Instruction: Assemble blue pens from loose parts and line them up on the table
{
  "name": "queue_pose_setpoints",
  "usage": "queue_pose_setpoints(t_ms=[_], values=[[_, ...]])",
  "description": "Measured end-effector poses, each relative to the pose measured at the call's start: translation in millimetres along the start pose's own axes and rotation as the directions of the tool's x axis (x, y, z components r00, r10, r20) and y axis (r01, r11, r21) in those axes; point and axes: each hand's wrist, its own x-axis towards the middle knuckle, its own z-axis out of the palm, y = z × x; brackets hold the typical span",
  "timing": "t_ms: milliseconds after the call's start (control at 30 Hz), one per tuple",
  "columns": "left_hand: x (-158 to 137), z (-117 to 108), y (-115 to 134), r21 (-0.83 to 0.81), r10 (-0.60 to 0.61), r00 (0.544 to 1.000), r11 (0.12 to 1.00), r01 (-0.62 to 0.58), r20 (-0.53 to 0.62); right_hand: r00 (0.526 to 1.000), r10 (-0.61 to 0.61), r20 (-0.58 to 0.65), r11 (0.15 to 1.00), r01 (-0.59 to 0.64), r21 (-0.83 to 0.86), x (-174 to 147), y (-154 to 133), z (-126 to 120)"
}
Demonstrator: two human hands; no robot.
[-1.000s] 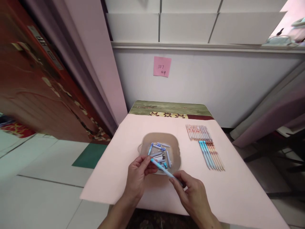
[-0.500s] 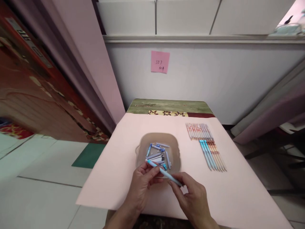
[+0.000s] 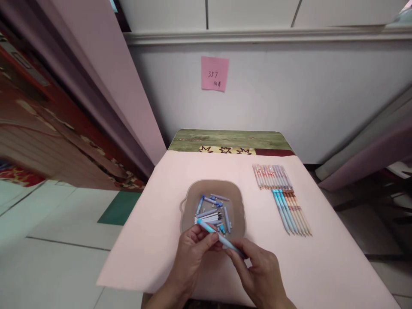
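A light blue pen (image 3: pixel 222 238) is held slantwise between both hands, over the near rim of a grey-brown plastic basin (image 3: pixel 240 195). My left hand (image 3: pixel 195 249) pinches its upper left part between thumb and fingers. At the lower right end, my right hand (image 3: pixel 257 266) grips it, and the fingers hide the tip. Inside the basin lie loose pen parts: lavender barrels (image 3: pixel 227 219), white tubes (image 3: pixel 209 218) with dark ends, and small blue pieces (image 3: pixel 219 204).
On the right of the pink-covered table (image 3: pixel 154 223) lies a row of clear patterned pens (image 3: pixel 272 177). Just below it are several blue pens (image 3: pixel 283 212) and brown-topped cream pens (image 3: pixel 298 214), side by side. A pink note (image 3: pixel 214 74) is on the wall behind.
The view has shifted slightly. My right fingers have closed further over the pen's lower end, covering the tip seen before. Both hands keep their hold.
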Motion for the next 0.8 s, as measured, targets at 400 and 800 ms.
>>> queue_pose_setpoints(t_ms=[400,800], values=[[21.9,-9.1,35.3,0.285,0.210,0.974,0.942,-0.178,-0.087,0.984,0.149,-0.102,0.988,-0.144,0.052,22.6,9.9,-14.8],[47.7,-44.7,50.5,0.864,0.509,0.843,0.331,-0.380,0.175,0.873,0.485,0.055,0.800,-0.468,0.376,40.3,20.7,-23.6]])
